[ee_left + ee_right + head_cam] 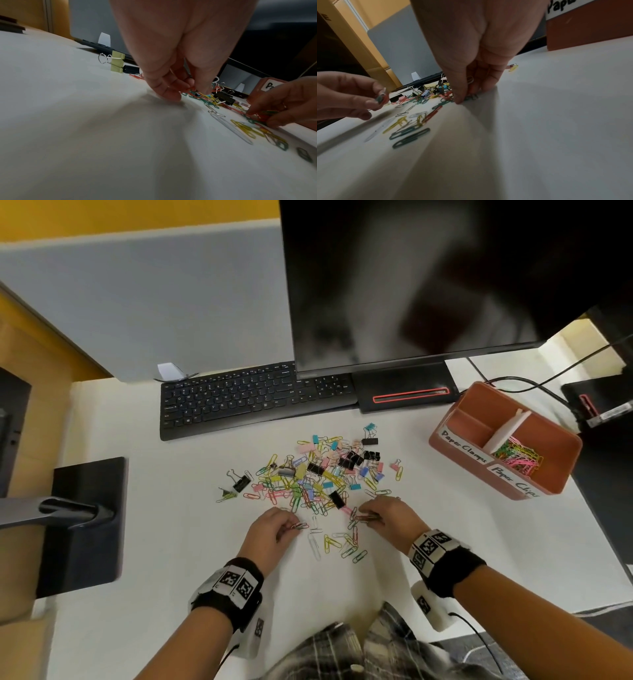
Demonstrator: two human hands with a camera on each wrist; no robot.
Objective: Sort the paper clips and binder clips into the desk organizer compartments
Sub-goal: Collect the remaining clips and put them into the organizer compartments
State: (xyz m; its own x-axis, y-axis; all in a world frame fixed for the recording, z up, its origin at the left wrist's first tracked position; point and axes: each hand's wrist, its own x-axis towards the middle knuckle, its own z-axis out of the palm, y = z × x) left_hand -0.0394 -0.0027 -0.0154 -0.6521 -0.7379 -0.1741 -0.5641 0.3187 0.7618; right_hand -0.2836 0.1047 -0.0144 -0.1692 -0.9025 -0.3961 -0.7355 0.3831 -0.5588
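A mixed pile of coloured paper clips and binder clips point(318, 470) lies on the white desk. My left hand point(279, 525) pinches a few paper clips point(300, 525) at the pile's near left edge; the same hand point(180, 86) shows curled fingers. My right hand point(383, 513) pinches a small bunch of paper clips point(366, 517) at the near right edge, fingertips point(462, 97) down on the desk. Loose paper clips point(342, 542) lie between the hands. The terracotta organizer point(561, 446) stands at the right; its near compartment holds paper clips point(519, 455).
A black keyboard point(239, 398) and a monitor point(428, 285) stand behind the pile. A dark monitor base point(85, 525) sits at the left. Cables point(534, 385) run behind the organizer. A grey partition point(154, 302) closes the back.
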